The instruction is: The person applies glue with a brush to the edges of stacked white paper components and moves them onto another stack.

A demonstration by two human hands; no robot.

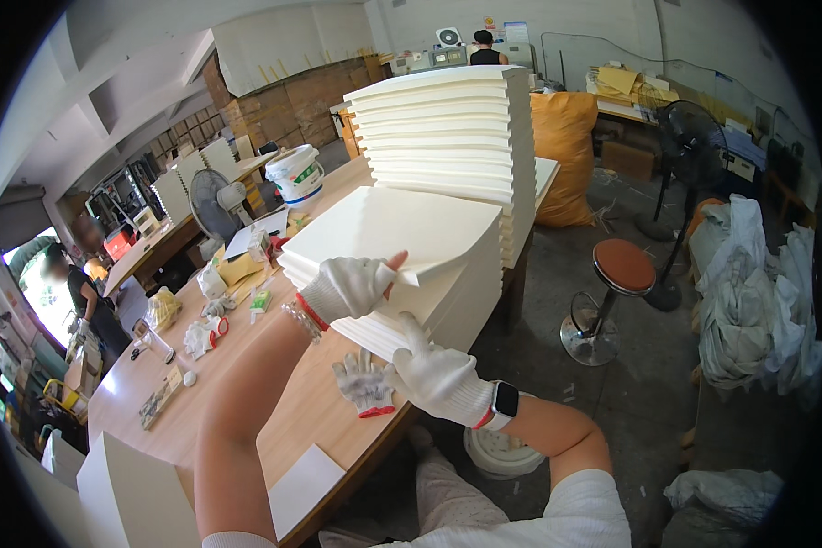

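Note:
My left hand [349, 285], in a white knit glove with a bare fingertip showing, is closed on the near edge of the top white sheet [402, 224]. That edge is raised and curved above the lower stack of white sheets [461, 310]. My right hand [443, 376], gloved and with a watch at the wrist, is at the stack's near corner with its fingers apart. Whether its fingertips touch the stack is hard to tell. Between my arms a spare work glove [363, 382] with a red cuff lies on the wooden table [310, 402].
A taller stack of white sheets [434, 137] stands behind. On the table are a white bucket [295, 175], a small fan [215, 203] and another glove [205, 336]. To the right are a red stool [624, 266], an orange sack [562, 155] and a standing fan [691, 146]. Two people are farther off.

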